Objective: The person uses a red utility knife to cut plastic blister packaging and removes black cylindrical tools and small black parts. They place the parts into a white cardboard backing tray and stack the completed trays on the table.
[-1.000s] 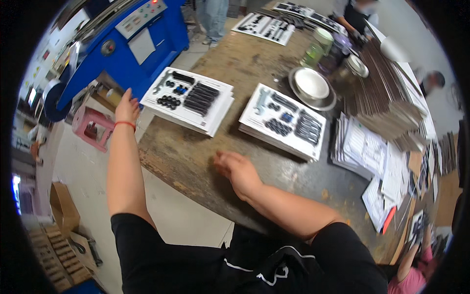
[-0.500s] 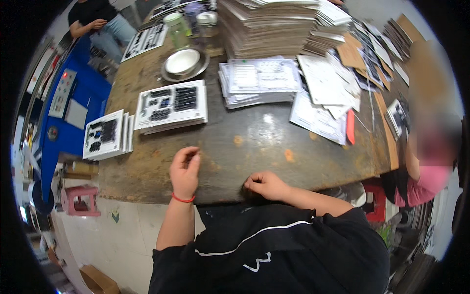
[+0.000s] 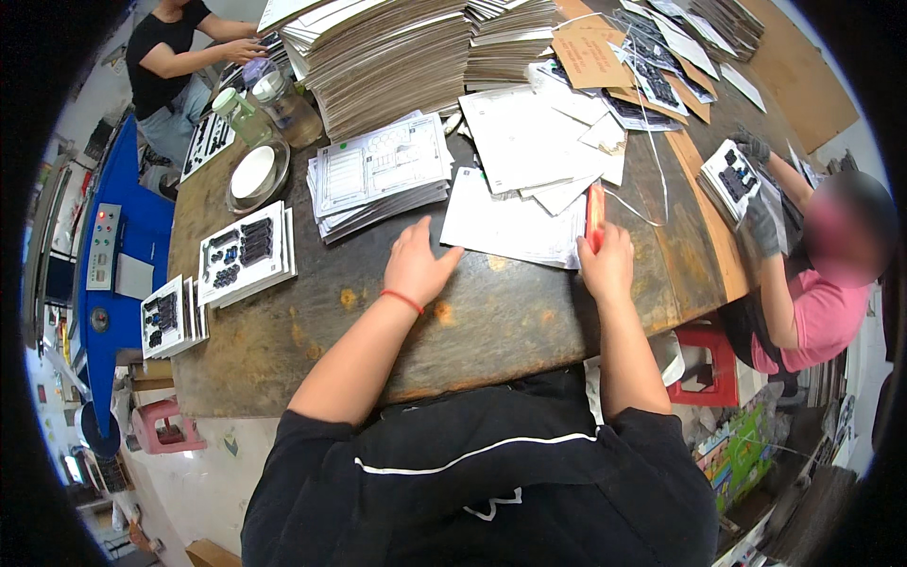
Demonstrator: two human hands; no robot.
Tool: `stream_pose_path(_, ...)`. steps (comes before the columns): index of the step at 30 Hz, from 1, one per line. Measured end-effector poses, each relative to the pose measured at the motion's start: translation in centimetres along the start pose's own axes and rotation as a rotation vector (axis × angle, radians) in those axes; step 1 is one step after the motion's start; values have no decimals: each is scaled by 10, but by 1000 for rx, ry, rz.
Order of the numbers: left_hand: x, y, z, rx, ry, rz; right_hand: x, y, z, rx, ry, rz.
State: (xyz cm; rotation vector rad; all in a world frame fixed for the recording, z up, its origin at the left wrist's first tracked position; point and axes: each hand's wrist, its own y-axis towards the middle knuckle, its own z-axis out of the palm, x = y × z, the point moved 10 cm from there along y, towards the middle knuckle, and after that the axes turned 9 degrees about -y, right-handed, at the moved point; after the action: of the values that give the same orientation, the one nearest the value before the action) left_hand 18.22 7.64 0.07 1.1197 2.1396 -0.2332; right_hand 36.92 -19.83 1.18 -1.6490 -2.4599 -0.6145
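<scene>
My right hand (image 3: 609, 264) has its thumb and fingers closed around the near end of a long, slim red tool (image 3: 595, 210). That tool lies at the right edge of some loose white printed sheets (image 3: 510, 219); its exact kind does not show. Above the bare wood, my left hand (image 3: 418, 262) is open and holds nothing, thumb spread from the fingers. It is nearest the lower left corner of those sheets. Beyond it sits a stack of white printed cards (image 3: 383, 175).
Boards with black parts stand in two stacks (image 3: 248, 253) (image 3: 168, 317) at left, near a bowl (image 3: 254, 174) and jars (image 3: 285, 109). A tall cardboard stack (image 3: 387, 71) rises behind. A gloved co-worker (image 3: 820, 298) holds a board at right; another person (image 3: 170, 52) stands far left.
Both my hands have moved forward and to the right. My left hand has spread its fingers, and my right hand has taken hold of the red tool. The view has shifted right.
</scene>
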Motion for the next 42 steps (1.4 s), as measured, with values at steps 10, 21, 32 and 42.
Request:
stream_pose_path(10,-1,-23,24,578,-546,-423,-49,18,19,272,-31,148)
stream_pose_path(21,91,52,-180,-184,-88,-330,-67,2,8,219,-22,156)
stream_pose_path(32,7,-38,-16,88,-322,-40,-20,-1,17,173,67,16)
stream_pose_path(42,6,-54,18,50,-94,56,-22,1,24,168,43,80)
